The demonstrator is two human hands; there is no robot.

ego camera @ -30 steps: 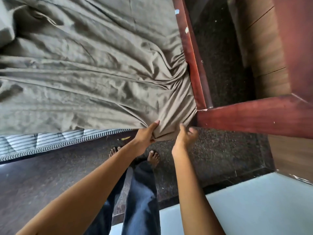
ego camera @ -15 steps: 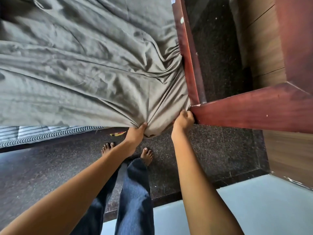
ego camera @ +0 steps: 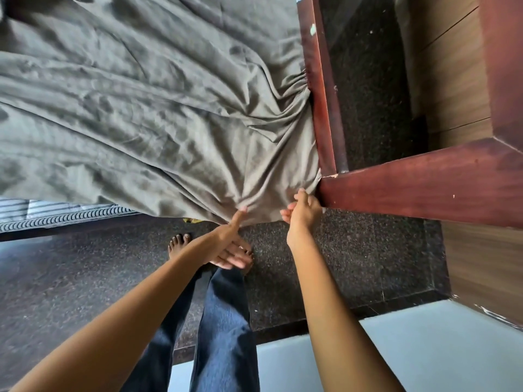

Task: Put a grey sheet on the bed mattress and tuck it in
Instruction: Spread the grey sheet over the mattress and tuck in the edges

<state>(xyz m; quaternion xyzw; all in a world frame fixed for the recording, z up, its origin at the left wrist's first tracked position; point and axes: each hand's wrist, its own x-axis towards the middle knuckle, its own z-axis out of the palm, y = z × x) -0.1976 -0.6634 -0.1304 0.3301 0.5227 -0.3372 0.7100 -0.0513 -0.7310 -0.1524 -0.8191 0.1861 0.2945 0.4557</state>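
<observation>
- A striped mattress with a dark scalloped piping edge [ego camera: 56, 219] shows at the far left, where its side is bare below the cloth.
- A wrinkled grey cotton sheet [ego camera: 141, 108] is spread over the top of that mattress and fills most of the upper view. Its near edge hangs over the mattress side, and its folds gather toward the right-hand corner.
- Two bare feet [ego camera: 181, 241] stand on the dark speckled stone floor [ego camera: 368, 250] below the sheet's edge, with blue denim trouser legs [ego camera: 223, 335] above them.
- The left hand [ego camera: 229, 244] lies open just under the hanging edge. Its thumb points up and the tip touches the sheet, while its fingers stretch out loosely to the right and hold nothing.
- The right hand [ego camera: 302, 210] is at the sheet's corner, just beside the frame. Its fingers are curled and its uppermost fingertip presses into the cloth (I cannot tell whether any fabric is caught between the fingers).
- A red-brown varnished wooden bed frame [ego camera: 424, 190] meets the sheet at that corner. One rail runs up along the sheet's bunched right edge and another runs off to the right.
- Brown wooden wall panels [ego camera: 452, 80] stand beyond the frame at the far right.
- A pale grey-blue surface [ego camera: 424, 349] lies at the lower right.
</observation>
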